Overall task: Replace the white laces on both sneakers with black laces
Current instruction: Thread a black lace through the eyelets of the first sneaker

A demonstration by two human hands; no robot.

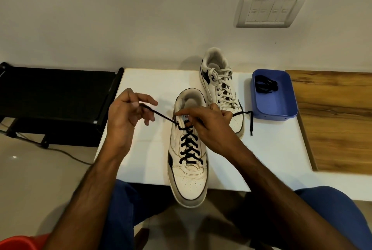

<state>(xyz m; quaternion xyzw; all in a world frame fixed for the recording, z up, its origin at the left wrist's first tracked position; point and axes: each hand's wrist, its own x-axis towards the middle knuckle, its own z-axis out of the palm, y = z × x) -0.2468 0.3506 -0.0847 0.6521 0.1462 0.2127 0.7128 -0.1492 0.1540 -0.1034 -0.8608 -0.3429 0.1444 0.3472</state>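
A white sneaker (188, 179) lies on the white table (267, 155), its toe over the near edge, crossed by a black lace (187, 145). My left hand (126, 114) pinches the lace's left end and holds it taut up and to the left. My right hand (207, 122) rests at the top eyelets, its index finger on the tongue. The lace's right end (249, 120) trails out past that hand onto the table. Behind stands a second sneaker (219, 88) with white laces. A blue tray (281, 106) holds another black lace (265, 85).
A wooden board (338, 120) covers the table's right part. A black stand (58, 96) with a cable under it sits to the left of the table. A switch plate (269, 9) is on the wall. Something red (18, 242) shows at the bottom left.
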